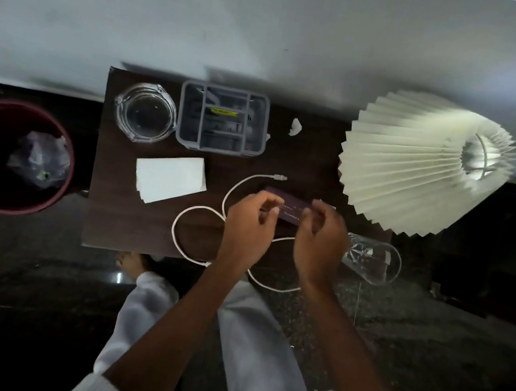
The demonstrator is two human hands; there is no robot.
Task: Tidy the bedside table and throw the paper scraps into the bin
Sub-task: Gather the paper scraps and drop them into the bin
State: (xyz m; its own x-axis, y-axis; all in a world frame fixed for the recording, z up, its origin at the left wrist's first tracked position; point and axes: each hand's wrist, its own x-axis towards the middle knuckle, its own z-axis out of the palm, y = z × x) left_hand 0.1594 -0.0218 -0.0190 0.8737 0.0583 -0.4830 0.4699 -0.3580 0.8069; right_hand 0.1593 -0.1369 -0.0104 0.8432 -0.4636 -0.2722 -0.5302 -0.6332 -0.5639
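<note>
**Both hands over the dark card at the near middle of the table**

The left hand [250,220] and the right hand [321,237] hover side by side above a small dark purple card with pale print [290,208], fingers curled, thumb and forefinger of each drawn towards a pinch. The card lies just beyond the fingertips, its long axis running left to right, one end under each hand. Whether either hand actually grips it, or a scrap of something pale at the right fingertips, cannot be told through the blur. Both forearms come up from the near edge, wrists bent down, the two about equally near the card.

Under and around the hands a white charging cable [202,209] loops loosely across the dark wooden bedside table [107,220] and hangs over its near edge. Just right of the right hand a clear glass tumbler [376,261] lies on its side. To the left sits a stack of white paper sheets [170,178]. Farther back stand a clear glass ashtray [145,113] and a grey compartmented plastic organiser tray [223,120], touching or nearly so. A small crumpled white paper scrap [295,127] lies well beyond the hands, nearer the right one, beside the cream pleated lampshade [420,168]. The round dark red bin [10,156], a plastic bag inside, stands on the floor left of the table, on the left hand's side.
</note>
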